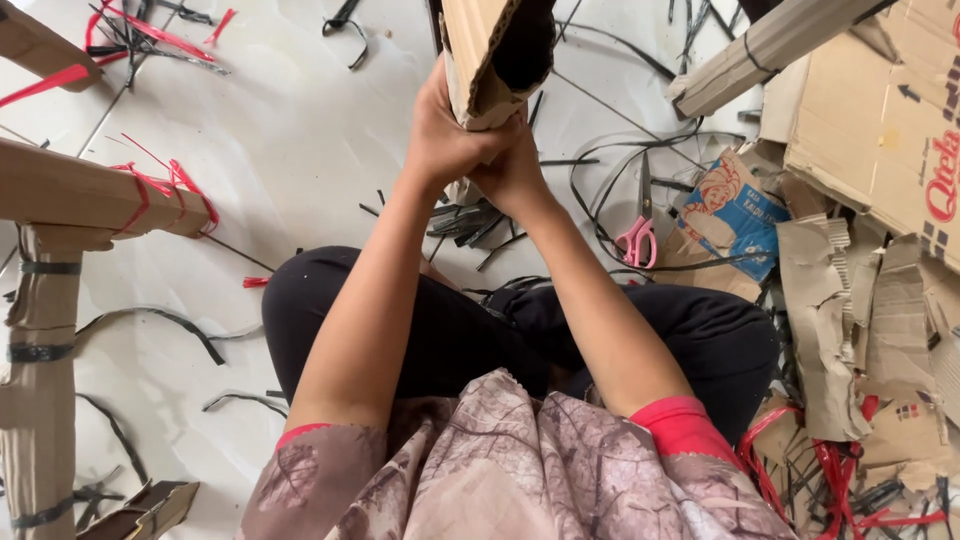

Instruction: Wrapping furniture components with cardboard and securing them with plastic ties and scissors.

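Observation:
I sit cross-legged on a white tiled floor. Both of my hands grip the lower end of a rolled brown cardboard tube (pixel 495 55) that rises toward the top edge of the view. My left hand (pixel 445 135) wraps around its left side. My right hand (pixel 515 170) clasps it just below and to the right, touching the left hand. The tube's open end shows a dark hollow. Its upper part is cut off by the frame.
Pink-handled scissors (pixel 638 235) lie on the floor to the right, beside a blue printed packet (pixel 735 210). Torn cardboard sheets (pixel 870 300) pile up at right. Cardboard rolls bound with red and black straps (pixel 90 195) lie at left. Black strap offcuts (pixel 160 320) litter the floor.

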